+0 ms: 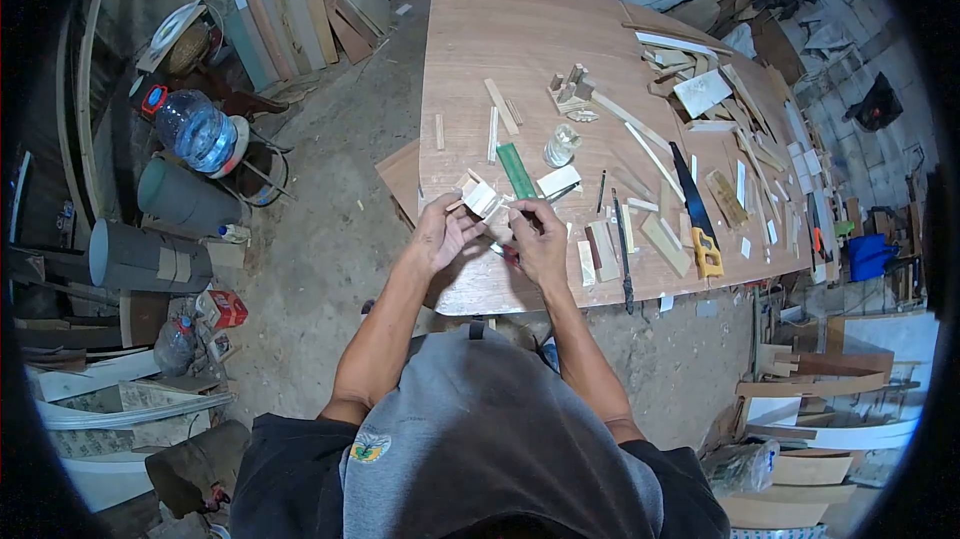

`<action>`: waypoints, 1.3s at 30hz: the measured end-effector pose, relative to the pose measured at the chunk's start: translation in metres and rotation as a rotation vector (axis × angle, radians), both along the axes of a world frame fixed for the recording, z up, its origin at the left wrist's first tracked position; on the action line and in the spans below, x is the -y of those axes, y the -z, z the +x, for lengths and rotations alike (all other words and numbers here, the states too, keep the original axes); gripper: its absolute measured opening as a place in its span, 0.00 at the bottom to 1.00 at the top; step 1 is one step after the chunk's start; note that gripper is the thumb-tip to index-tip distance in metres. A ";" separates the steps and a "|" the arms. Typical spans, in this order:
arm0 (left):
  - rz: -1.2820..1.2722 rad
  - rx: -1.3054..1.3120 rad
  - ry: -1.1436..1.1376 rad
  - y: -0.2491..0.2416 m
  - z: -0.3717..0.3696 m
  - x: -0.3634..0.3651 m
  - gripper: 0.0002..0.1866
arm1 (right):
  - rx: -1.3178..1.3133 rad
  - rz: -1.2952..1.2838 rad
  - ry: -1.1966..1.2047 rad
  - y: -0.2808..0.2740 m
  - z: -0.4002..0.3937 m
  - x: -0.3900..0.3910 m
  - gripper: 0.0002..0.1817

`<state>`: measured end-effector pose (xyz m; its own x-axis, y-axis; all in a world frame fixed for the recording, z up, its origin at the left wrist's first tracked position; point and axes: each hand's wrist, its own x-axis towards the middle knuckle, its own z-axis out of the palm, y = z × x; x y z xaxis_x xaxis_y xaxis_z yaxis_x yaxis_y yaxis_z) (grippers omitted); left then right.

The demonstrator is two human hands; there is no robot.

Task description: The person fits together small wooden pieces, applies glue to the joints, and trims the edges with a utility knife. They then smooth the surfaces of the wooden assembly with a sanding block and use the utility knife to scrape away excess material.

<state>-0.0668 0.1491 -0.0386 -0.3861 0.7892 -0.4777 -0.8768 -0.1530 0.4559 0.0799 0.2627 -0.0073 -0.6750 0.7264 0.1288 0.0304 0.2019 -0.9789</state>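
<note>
Table (530,39): beneath both hands
Saw (694,207): on it, to the right
Left hand (440,235): fingers holding the block (481,200)
Right hand (541,242): fingertips narrow (cannot tell on what)
Block: pale, above the table

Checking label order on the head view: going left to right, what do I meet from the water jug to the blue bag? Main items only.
Water jug → left hand → right hand → yellow-handled saw → blue bag.
</note>
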 end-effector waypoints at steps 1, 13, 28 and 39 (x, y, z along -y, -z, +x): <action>0.021 -0.010 -0.017 -0.001 0.002 -0.001 0.18 | -0.003 0.002 -0.002 0.000 -0.002 0.002 0.08; 0.101 -0.157 -0.055 -0.026 0.017 -0.002 0.20 | -0.033 -0.076 -0.022 -0.018 0.004 0.005 0.07; -0.039 -0.228 -0.072 -0.029 0.017 0.004 0.17 | 0.011 0.359 -0.197 -0.028 -0.003 0.005 0.06; -0.061 -0.228 -0.103 -0.039 0.021 0.013 0.18 | 0.006 0.500 -0.222 -0.033 -0.005 0.012 0.07</action>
<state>-0.0463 0.1359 0.0003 -0.5662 0.7125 -0.4144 -0.7312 -0.2022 0.6515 0.0751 0.2508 0.0257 -0.8069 0.4173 0.4181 -0.0610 0.6451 -0.7616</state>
